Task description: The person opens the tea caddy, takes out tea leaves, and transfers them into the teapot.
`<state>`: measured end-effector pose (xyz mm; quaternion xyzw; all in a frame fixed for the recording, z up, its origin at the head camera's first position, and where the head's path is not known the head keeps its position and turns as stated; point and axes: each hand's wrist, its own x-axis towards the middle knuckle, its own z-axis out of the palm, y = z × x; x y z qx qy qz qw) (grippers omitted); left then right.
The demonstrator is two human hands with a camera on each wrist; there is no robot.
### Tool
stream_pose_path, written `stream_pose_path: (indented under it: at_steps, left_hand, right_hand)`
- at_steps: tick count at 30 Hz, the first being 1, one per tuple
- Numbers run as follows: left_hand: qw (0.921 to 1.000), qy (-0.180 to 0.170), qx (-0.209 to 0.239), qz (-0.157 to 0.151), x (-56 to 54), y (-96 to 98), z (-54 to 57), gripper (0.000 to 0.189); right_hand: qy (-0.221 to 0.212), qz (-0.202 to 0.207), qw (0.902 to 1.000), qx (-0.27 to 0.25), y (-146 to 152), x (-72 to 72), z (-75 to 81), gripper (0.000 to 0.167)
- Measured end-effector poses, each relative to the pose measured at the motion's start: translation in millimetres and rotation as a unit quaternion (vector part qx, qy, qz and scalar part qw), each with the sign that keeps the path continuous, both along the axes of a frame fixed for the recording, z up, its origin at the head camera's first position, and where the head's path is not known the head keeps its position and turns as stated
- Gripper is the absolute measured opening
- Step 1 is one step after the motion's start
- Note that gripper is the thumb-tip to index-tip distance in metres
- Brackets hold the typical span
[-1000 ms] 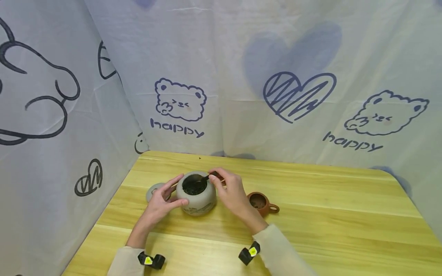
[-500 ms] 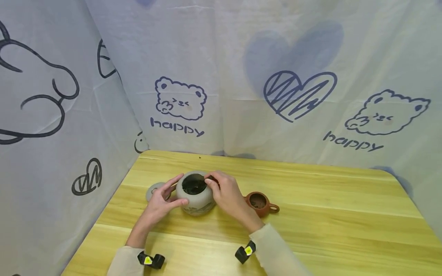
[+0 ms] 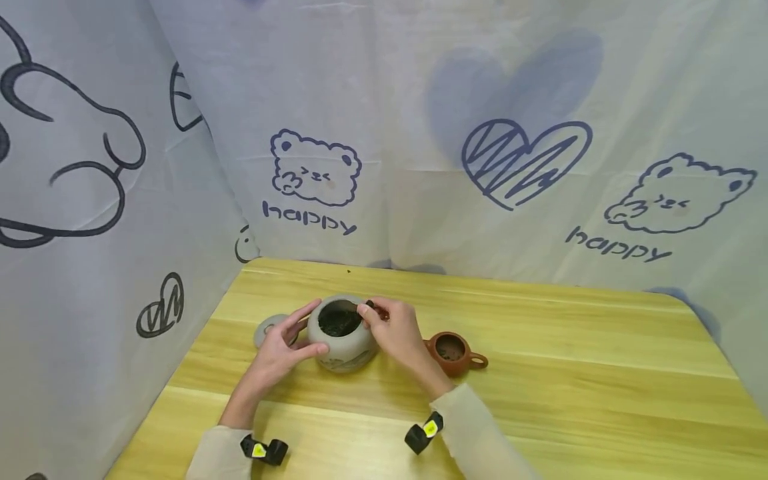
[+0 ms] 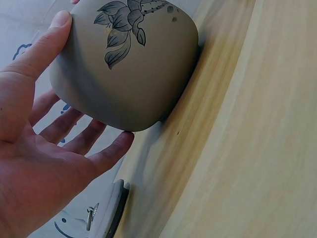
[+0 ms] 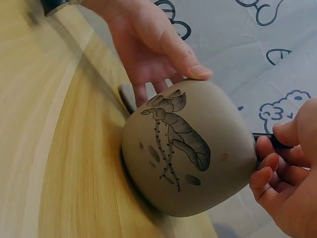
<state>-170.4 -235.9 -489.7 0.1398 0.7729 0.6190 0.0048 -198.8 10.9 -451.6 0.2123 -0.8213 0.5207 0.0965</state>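
Observation:
A round grey jar with a painted leaf design stands on the table, its mouth uncovered. Dark loose tea leaves lie inside. My left hand holds the jar's left side, thumb at the front and fingers spread around the back. At the right of the rim, my right hand pinches the handle of a dark, slim spoon, which slants into the jar's mouth; the jar wall hides its lower end in the right wrist view. Behind my left hand lies the grey lid with a small ring.
A small reddish-brown clay teapot, lidless with a few dark bits inside, sits right of my right wrist. Wooden table spreads around the things. Printed cloth walls stand behind and at the left.
My right hand lowers the spoon into the jar, then raises it slightly by now. It stays near the right rim. My left hand keeps its hold, and the jar stays in place.

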Motion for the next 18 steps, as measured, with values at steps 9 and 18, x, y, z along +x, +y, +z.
stream_pose_path:
  at_steps: [9, 18]
  left_hand:
    - [1.0, 0.001, 0.002, -0.005, -0.7, 1.5, 2.9, 0.08]
    - [0.9999, -0.002, 0.009, -0.005, -0.5, 0.3, 4.0, 0.082]
  right_hand:
    - [-0.073, -0.03, 0.9919, -0.1, 2.1, 4.7, 0.9, 0.025]
    - [-0.081, -0.043, 0.9811, -0.17, 8.3, 8.0, 2.8, 0.021]
